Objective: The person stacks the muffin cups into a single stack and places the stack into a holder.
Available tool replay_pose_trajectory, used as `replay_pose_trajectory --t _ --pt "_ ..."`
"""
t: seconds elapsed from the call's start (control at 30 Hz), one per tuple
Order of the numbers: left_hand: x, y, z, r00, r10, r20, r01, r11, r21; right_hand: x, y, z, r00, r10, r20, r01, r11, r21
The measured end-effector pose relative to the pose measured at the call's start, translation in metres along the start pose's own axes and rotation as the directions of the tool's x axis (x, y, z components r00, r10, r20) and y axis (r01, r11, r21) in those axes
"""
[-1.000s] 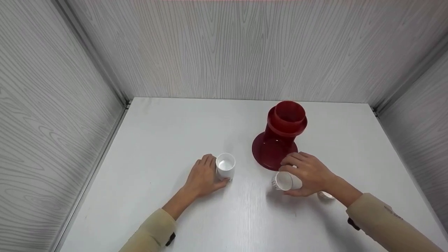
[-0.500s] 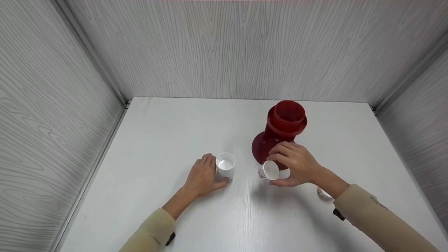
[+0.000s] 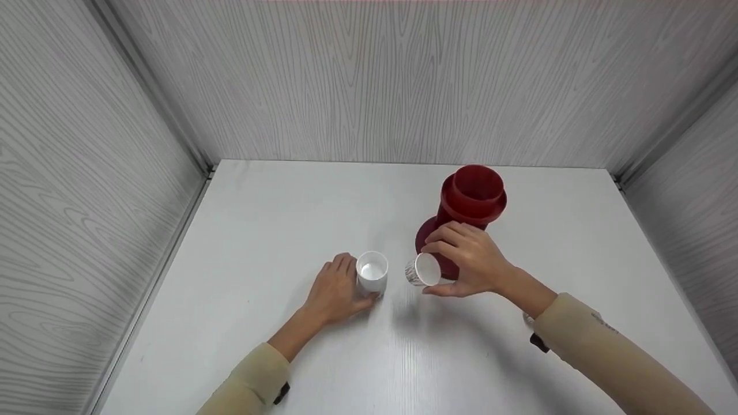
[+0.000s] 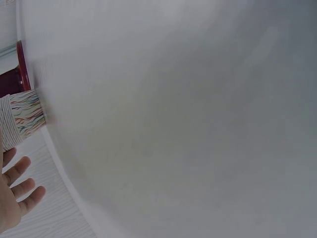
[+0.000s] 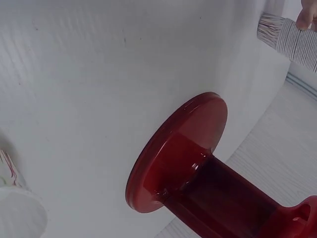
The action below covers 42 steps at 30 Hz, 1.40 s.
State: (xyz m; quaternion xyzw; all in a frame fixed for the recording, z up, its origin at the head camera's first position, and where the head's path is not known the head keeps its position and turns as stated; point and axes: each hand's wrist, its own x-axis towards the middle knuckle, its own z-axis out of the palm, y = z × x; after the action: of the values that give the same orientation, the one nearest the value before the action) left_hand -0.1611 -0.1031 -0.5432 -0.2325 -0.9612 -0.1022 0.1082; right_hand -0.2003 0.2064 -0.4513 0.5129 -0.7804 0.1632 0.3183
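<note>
In the head view a stack of white paper cups [image 3: 372, 271] stands upright on the table. The left hand [image 3: 334, 291] holds it from the left, thumb at its near side. Ribbed rims and a coloured line pattern show on this stack [image 4: 25, 119] in the left wrist view. A single patterned paper cup [image 3: 426, 270] is tilted in the right hand [image 3: 470, 259], between thumb and fingers. Its mouth faces rightward, and a gap separates it from the stack. In the right wrist view a paper cup [image 5: 20, 213] shows at lower left; whether it is the held one I cannot tell.
Behind the right hand stands a red open-topped cylinder [image 3: 478, 190] with a collar and a wide round base [image 5: 193, 134]. Another small cup [image 3: 527, 319] sits on the white table [image 3: 300, 202], mostly hidden by the right forearm. Grey wood-grain walls [image 3: 369, 80] surround the table.
The right hand has carried its cup leftward and slightly farther from the person, closer to the stack. The right forearm now covers more of the small cup. The left hand has stayed put.
</note>
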Motion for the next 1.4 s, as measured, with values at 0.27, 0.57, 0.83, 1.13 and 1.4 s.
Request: replay_pose_trajectory --t 0.27,0.57,0.83,1.13,1.4 --pt "0.0 0.0 0.0 1.0 -0.004 0.01 0.004 1.0 0.002 0.014 -0.005 0.006 0.997 0.069 0.039 -0.067 0.997 -0.027" --pt "0.001 0.0 0.001 1.0 0.013 -0.014 -0.013 1.0 0.027 0.035 -0.014 0.016 0.994 0.086 0.073 -0.084 0.996 -0.02" --pt "0.002 0.001 -0.001 1.0 0.003 0.016 -0.003 0.999 0.047 0.045 -0.018 0.026 0.989 0.109 0.101 -0.109 0.994 -0.015" --pt "0.0 0.0 0.003 0.999 0.043 -0.028 -0.041 0.996 0.084 0.047 -0.018 0.036 0.986 0.136 0.101 -0.133 0.991 -0.035" --pt "0.0 -0.001 0.004 0.998 0.049 -0.04 -0.045 0.995 0.085 0.046 -0.02 0.045 0.983 0.152 0.104 -0.145 0.987 -0.067"
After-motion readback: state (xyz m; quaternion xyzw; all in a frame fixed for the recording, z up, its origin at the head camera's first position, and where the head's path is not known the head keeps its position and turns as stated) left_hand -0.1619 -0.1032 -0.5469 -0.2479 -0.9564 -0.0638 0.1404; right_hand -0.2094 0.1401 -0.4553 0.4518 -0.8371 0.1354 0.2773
